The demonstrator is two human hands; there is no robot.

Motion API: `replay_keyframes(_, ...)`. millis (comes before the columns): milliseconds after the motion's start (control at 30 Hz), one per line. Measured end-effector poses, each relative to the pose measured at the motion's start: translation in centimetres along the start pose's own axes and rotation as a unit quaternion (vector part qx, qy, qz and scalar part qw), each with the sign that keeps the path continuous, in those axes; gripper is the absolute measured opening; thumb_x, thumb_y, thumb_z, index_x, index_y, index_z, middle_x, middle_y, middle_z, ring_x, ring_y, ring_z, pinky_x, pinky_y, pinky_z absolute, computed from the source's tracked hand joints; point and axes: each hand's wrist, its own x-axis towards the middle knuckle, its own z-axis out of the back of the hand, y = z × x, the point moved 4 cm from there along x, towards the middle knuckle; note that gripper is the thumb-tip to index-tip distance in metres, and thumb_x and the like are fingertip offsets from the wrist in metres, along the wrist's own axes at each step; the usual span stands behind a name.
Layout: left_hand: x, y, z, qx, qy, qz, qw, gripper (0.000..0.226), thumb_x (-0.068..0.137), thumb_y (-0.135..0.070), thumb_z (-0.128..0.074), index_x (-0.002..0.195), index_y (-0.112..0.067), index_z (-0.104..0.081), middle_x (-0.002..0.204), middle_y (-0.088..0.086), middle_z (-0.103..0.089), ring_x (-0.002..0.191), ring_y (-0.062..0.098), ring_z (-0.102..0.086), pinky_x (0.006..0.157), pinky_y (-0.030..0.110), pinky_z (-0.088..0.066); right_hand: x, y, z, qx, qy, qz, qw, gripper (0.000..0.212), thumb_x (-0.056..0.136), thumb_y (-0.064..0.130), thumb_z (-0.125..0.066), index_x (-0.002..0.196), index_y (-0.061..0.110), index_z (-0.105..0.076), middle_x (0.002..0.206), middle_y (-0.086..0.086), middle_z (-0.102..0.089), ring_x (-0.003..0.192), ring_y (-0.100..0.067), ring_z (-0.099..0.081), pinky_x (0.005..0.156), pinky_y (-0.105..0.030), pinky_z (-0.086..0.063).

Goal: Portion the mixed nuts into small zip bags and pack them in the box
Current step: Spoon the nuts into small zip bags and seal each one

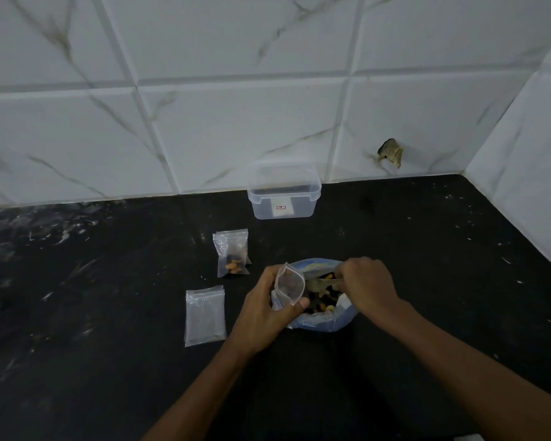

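My left hand [263,308] grips a small clear zip bag [288,284], its mouth held open over the big blue nut bag [323,319]. My right hand [368,284] holds a pale spoon [320,286] dipped into the mixed nuts [323,302] inside that bag. A filled small zip bag [232,253] lies on the counter to the left. Nearer me, a stack of empty zip bags [205,316] lies flat. The clear plastic box [283,192] stands open against the back wall.
The black counter [108,281] is scuffed with white marks. White marbled tiles form the back wall and the right corner wall [528,186]. A chipped hole [391,151] shows in the tile right of the box.
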Motion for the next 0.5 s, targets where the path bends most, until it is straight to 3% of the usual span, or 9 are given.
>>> replay_keyframes(133,0.1,0.2,-0.1,-0.002,0.014,0.014,1.000,0.054,0.077,-0.045,-0.071,0.126,-0.034,-0.050,0.117,-0.028,-0.058,0.116,0.001,-0.058,0.095,0.035,-0.054,-0.2,-0.8,1.8,-0.034,0.011,0.037,0.999,0.017,0.095,0.022,-0.054,0.108,0.019,-0.065,0.098,-0.002,-0.058,0.082,-0.012,-0.052,0.073,-0.025,-0.047)
replay_keyframes(233,0.2,0.3,-0.4,0.000,0.021,0.019,1.000,0.050,0.083,-0.037,-0.074,0.126,-0.035,-0.050,0.117,-0.029,-0.058,0.115,-0.001,-0.058,0.092,0.029,-0.054,-0.3,-0.8,1.8,-0.039,0.056,0.040,0.997,0.019,0.094,0.019,-0.056,0.111,0.015,-0.064,0.102,-0.004,-0.059,0.089,-0.016,-0.058,0.077,-0.027,-0.049)
replay_keyframes(400,0.1,0.4,-0.5,-0.011,0.008,0.023,1.000,0.045,0.086,-0.025,-0.073,0.126,-0.032,-0.051,0.115,-0.026,-0.061,0.112,-0.001,-0.060,0.086,0.017,-0.051,0.4,-0.7,1.2,0.003,0.092,0.006,0.996,0.018,0.094,0.017,-0.056,0.109,0.012,-0.064,0.084,-0.001,-0.054,0.075,-0.014,-0.057,0.071,-0.027,-0.050)
replay_keyframes(500,0.0,0.4,-0.5,-0.015,0.002,0.026,1.000,0.046,0.086,-0.025,-0.073,0.126,-0.031,-0.051,0.116,-0.022,-0.063,0.112,-0.001,-0.060,0.085,0.016,-0.051,1.0,-1.5,0.8,0.044,0.102,-0.032,0.993,0.020,0.094,0.021,-0.056,0.110,0.012,-0.063,0.085,-0.003,-0.059,0.075,-0.017,-0.061,0.072,-0.032,-0.055)
